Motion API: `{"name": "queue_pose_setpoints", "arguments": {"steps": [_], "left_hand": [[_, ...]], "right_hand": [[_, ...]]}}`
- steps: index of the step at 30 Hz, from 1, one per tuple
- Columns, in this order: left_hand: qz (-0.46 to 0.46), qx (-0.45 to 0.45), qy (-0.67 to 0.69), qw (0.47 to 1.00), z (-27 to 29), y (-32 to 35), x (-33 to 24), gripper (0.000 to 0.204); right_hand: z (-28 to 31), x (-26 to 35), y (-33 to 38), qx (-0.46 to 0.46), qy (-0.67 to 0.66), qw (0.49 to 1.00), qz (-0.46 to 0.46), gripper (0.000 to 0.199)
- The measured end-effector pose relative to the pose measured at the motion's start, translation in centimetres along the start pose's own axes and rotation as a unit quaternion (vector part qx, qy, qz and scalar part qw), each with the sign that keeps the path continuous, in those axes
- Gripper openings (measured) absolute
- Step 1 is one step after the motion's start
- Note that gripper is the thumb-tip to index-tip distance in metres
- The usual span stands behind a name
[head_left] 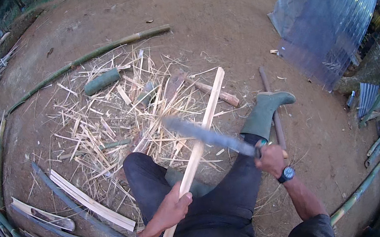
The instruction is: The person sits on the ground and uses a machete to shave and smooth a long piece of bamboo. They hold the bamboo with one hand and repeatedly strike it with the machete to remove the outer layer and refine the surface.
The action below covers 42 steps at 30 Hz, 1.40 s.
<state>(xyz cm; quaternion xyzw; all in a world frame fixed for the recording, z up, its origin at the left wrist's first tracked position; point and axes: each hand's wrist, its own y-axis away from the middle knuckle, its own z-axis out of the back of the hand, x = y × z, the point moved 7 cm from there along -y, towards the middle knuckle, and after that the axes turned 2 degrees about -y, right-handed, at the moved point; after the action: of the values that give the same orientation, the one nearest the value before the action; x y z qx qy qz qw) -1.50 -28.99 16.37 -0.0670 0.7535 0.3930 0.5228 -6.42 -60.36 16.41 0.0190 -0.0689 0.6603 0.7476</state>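
Observation:
My left hand [172, 206] is closed around a long pale split bamboo strip [197, 153]. The strip slants from beside my body up and away to the right, between my legs. In my right hand [271, 159], below which a dark watch sits on the wrist, is the handle of a machete [211, 137]. Its blade points left and lies across the strip beyond my left hand; whether it touches the strip I cannot tell. Motion slightly blurs the blade. Pale shavings [92, 135] cover the ground past my knees.
A short green bamboo piece [102, 82] rests among the shavings, with a long bamboo pole [75, 63] behind. Split bamboo pieces [90, 200] and poles lie at left. A brown stick [272, 104] passes by my green boot [262, 115]. Corrugated sheeting [327, 10] stands far right.

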Motion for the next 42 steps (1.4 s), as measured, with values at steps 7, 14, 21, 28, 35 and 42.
{"name": "queue_pose_setpoints", "arguments": {"steps": [7, 14, 21, 28, 35, 42], "left_hand": [[-0.069, -0.017, -0.162, 0.984, 0.6, 0.4, 0.4, 0.038], [-0.017, -0.004, -0.156, 0.988, 0.3, 0.7, 0.6, 0.041], [-0.034, -0.022, -0.158, 0.987, 0.9, 3.3, -0.8, 0.046], [-0.098, -0.072, -0.127, 0.984, 2.0, -1.7, -2.3, 0.038], [-0.114, -0.096, -0.18, 0.972, 2.1, -0.9, -1.9, 0.046], [-0.089, -0.078, -0.17, 0.978, 1.9, -0.2, -0.5, 0.046]], "right_hand": [[1.2, -5.1, -1.8, -0.079, -0.012, 0.988, -0.128, 0.026], [-1.2, -4.1, -0.6, -0.05, 0.003, 0.996, -0.078, 0.018], [0.5, -13.8, -1.4, -0.182, -0.118, 0.909, -0.356, 0.022], [0.7, -0.7, 1.0, -0.09, -0.066, 0.989, -0.096, 0.029], [-0.4, 1.6, -2.1, -0.034, 0.007, 0.999, 0.017, 0.03], [1.0, 1.1, -2.3, -0.019, -0.014, 1.0, 0.015, 0.031]]}}
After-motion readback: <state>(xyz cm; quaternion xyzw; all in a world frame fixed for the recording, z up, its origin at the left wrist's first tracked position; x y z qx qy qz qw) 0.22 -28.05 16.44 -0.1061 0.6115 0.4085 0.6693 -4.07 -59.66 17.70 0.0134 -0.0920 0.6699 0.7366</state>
